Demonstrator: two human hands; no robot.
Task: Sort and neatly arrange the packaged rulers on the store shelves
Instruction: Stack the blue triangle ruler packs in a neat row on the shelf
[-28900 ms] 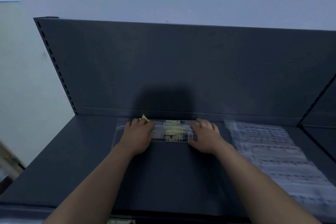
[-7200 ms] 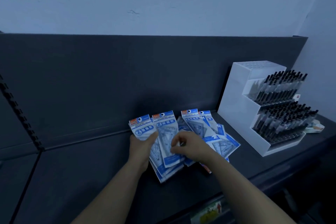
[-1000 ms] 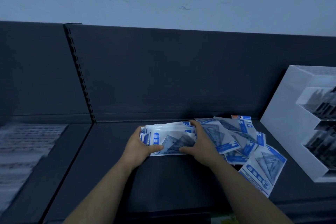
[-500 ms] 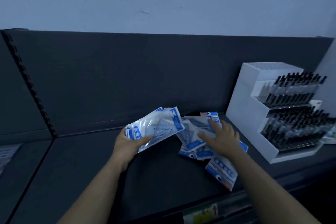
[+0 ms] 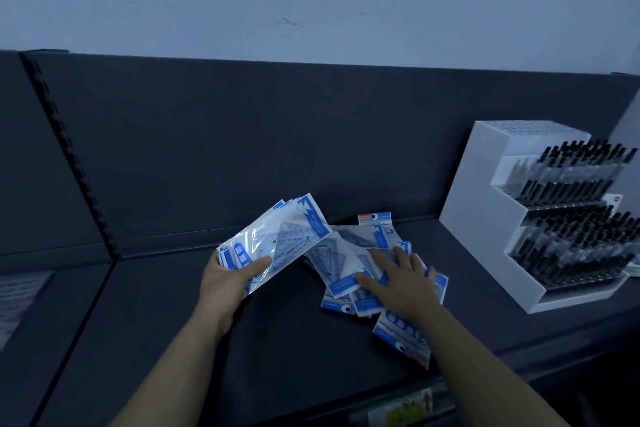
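With a gathered stack of packaged rulers [image 5: 277, 246] gripped in my left hand [image 5: 225, 282], I lay my right hand [image 5: 403, 284] flat, fingers spread, on the loose heap of packets [image 5: 349, 262] on the shelf [image 5: 173, 340], the nearer hand to it.

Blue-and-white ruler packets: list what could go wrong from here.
1. The fanned stack of glossy blue-and-white packets, gripped at one end by the left hand, may slip apart.
2. The right hand, flat on the loose packet pile, could nudge the packet nearest the dark shelf's front edge off.
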